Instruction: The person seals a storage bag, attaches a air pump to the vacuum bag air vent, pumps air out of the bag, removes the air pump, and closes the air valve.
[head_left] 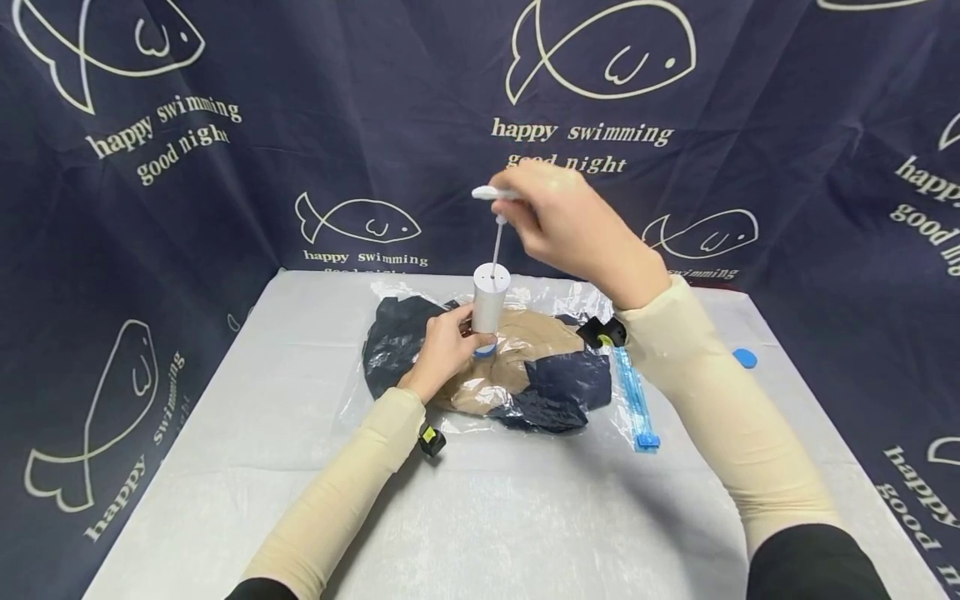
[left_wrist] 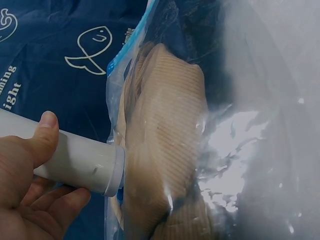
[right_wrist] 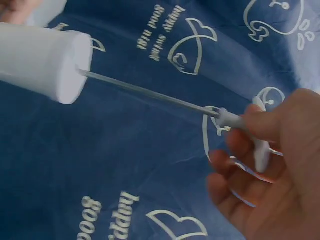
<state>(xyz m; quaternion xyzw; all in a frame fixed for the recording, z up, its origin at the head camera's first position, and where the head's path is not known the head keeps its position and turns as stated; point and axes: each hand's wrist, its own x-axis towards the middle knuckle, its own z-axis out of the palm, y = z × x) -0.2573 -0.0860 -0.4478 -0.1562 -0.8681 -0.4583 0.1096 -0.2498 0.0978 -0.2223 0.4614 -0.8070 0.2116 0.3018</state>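
Note:
A white hand pump (head_left: 489, 310) stands upright on a clear vacuum storage bag (head_left: 551, 296), over a blue valve ring (head_left: 485, 351). My left hand (head_left: 444, 346) grips the lower part of the pump barrel, thumb on one side and fingers on the other. Above it, my right hand (head_left: 562, 212) holds the white T-shaped handle (right_wrist: 261, 145), and the thin metal rod (right_wrist: 150, 94) is drawn far out of the barrel. Inside the bag lie a tan ribbed garment (left_wrist: 165, 125) and dark clothing (head_left: 566, 387), the plastic loose and wrinkled around them.
A blue round cap (head_left: 745, 358) lies on the white-covered table (head_left: 480, 517) at the right. The bag's blue zip edge with a slider (head_left: 647, 441) lies to the right of the clothes. A dark blue fish-print curtain (head_left: 360, 100) hangs behind and at the sides.

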